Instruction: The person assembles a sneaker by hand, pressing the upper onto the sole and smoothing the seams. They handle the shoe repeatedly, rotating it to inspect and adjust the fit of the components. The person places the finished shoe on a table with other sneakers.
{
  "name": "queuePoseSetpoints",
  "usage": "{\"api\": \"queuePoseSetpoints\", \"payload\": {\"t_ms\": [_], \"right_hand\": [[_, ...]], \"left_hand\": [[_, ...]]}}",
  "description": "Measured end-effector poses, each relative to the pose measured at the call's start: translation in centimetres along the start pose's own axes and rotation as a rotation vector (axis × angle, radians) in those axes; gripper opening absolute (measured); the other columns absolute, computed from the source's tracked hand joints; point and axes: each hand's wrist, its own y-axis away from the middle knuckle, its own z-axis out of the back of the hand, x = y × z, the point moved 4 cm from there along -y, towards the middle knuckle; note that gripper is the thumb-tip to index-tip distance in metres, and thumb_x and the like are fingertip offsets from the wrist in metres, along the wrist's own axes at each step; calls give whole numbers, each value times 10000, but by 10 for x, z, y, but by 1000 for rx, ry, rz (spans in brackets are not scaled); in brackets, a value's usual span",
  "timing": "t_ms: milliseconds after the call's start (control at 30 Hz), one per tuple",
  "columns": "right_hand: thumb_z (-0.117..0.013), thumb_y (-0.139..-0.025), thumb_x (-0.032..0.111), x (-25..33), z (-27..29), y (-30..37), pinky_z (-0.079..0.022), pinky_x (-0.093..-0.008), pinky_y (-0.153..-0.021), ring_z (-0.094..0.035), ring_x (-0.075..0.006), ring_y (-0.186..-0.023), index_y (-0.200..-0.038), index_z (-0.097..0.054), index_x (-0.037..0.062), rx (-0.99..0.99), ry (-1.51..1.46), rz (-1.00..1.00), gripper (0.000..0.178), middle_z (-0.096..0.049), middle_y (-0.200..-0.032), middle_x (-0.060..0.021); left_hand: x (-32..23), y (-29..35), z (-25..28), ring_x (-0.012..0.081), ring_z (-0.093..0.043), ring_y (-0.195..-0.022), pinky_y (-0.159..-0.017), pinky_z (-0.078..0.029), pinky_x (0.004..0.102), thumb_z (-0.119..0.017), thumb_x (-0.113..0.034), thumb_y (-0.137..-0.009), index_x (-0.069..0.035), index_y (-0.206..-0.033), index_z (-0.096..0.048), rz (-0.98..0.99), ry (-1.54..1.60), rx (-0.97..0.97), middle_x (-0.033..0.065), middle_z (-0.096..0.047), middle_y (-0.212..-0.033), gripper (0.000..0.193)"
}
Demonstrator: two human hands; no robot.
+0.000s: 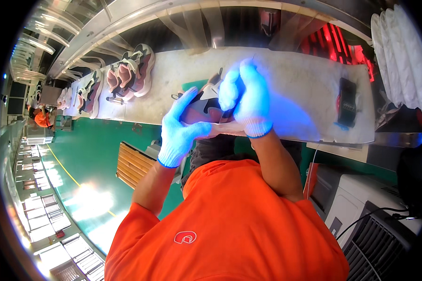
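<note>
A pink, black and white sneaker [203, 112] lies at the front edge of the workbench, its pale sole turned toward me. My left hand [177, 129], in a white knit glove with a blue cuff, grips the shoe's left end between thumb and fingers. Over the shoe's right part is my right hand [249, 96], gloved the same way and closed in a fist-like grip. A thin tip shows above its knuckles, but I cannot make out what it holds. Blue light falls on both gloves.
The pale workbench [173, 65] carries more sneakers [133, 72] to the left, beside a small bottle [115, 100]. At its right lies a black device [347, 103]. Red-lit heaters [332, 44] glow at the back; white cloths [398, 56] hang at right. A slatted wooden seat [133, 164] stands below.
</note>
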Motion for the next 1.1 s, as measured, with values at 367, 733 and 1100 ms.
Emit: {"api": "queuePoseSetpoints", "payload": {"t_ms": [367, 733, 1100], "right_hand": [[-610, -1168, 415, 5, -1, 4, -493, -352, -494, -579, -187, -495, -909, -661, 54, -104, 97, 23, 447, -594, -622, -56], [-647, -1150, 373, -1, -16, 8, -470, -304, -468, -581, -143, -495, -870, -663, 48, -246, 279, 146, 430, -598, -625, -34], [-642, -1108, 278, 2, -14, 14, -458, -314, -493, -567, -153, -500, -873, -666, 33, -259, 177, 188, 340, -601, -628, -40]], "left_hand": [[3, -1, 6, 287, -651, -1391, -1197, -497, 395, -942, -152, -722, 18, -1571, -628, -83, -89, 26, 178, -680, -1485, 921], [-5, -5, 5, 314, -604, -1452, -1203, -502, 408, -935, -146, -731, -30, -1742, -376, -80, -275, 135, 219, -547, -1631, 1161], [-7, -21, 1, 274, -648, -1373, -1148, -556, 399, -954, -80, -685, -45, -1780, -290, -92, -405, 137, 230, -573, -1607, 1281]]}}
